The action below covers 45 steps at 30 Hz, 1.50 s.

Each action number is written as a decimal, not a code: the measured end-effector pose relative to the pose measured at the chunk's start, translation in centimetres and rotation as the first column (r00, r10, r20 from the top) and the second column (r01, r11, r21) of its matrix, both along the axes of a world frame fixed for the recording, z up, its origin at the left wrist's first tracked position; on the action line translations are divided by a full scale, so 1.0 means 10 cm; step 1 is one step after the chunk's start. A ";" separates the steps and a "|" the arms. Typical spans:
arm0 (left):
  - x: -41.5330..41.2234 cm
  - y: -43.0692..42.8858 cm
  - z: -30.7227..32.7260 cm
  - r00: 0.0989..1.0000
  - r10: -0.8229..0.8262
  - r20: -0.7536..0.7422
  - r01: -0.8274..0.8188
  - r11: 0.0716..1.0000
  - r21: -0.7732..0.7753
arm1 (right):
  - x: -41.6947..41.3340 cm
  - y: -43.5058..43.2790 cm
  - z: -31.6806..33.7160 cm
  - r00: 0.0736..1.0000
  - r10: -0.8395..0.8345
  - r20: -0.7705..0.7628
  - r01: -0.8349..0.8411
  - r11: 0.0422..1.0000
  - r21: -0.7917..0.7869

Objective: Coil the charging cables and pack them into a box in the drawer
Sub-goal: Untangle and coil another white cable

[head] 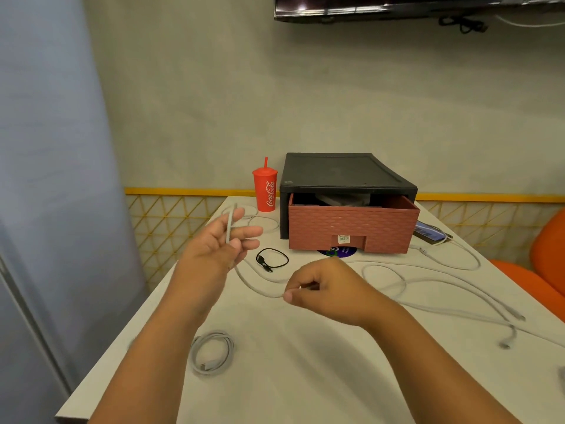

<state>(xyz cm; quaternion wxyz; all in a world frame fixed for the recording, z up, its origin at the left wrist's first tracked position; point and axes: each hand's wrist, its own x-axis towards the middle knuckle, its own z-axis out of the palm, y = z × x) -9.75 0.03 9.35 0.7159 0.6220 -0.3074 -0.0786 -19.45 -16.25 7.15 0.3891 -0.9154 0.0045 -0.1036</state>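
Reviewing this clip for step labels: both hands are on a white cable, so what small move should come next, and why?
Probably the right hand should carry its pinched stretch of the white cable up to the left hand to form a loop. The left grip holds one end upright; the rest trails loose over the table, uncoiled, unlike the coiled white cable nearby.

Two bare forearms, no sleeves; left grip (220, 240) and right grip (321, 286) ungloved, ringless.
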 end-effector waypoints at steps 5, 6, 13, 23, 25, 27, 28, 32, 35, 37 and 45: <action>-0.05 -0.09 -0.16 0.988 -0.119 0.093 0.090 0.959 0.268 | -0.12 0.01 0.40 0.980 -0.009 0.199 -0.008 0.996 0.085; -0.07 -0.09 -0.18 0.985 -0.159 0.069 0.133 0.949 0.287 | -0.12 -0.01 0.43 0.971 -0.031 0.237 0.004 0.994 0.110; -0.18 -0.08 -0.17 0.881 -0.394 -0.261 0.400 0.916 -0.033 | -0.06 -0.09 0.47 0.896 -0.241 0.373 0.160 0.959 0.235; -0.09 -0.08 -0.07 0.706 -0.553 -0.444 0.282 0.793 -0.540 | 0.07 -0.33 0.15 0.878 -0.397 0.267 0.313 0.899 0.307; -0.02 -0.08 -0.05 0.722 -0.528 -0.448 0.195 0.776 -0.600 | 0.08 -0.37 0.03 0.886 -0.423 0.190 0.367 0.890 0.270; 0.04 -0.09 -0.05 0.772 -0.430 -0.468 0.101 0.810 -0.577 | 0.08 -0.35 -0.07 0.911 -0.395 0.119 0.371 0.910 0.184; 0.06 -0.11 -0.05 0.799 -0.382 -0.464 0.071 0.827 -0.558 | 0.08 -0.33 -0.10 0.931 -0.358 0.074 0.348 0.929 0.122; 0.10 -0.14 -0.11 0.872 -0.256 -0.418 0.006 0.859 -0.513 | 0.07 -0.14 -0.05 0.976 -0.184 -0.113 0.179 0.982 -0.058; 0.11 -0.16 -0.18 0.915 -0.153 -0.372 -0.022 0.905 -0.426 | 0.04 0.00 0.08 0.986 -0.107 -0.127 0.096 0.991 -0.090; 0.09 -0.18 -0.23 0.938 -0.081 -0.337 -0.040 0.941 -0.337 | 0.01 0.09 0.18 0.991 -0.069 -0.115 0.054 0.990 -0.129; 0.01 -0.24 -0.36 0.991 0.008 0.131 -0.036 0.977 0.211 | -0.02 0.28 0.37 0.998 0.013 -0.055 -0.034 0.916 -0.400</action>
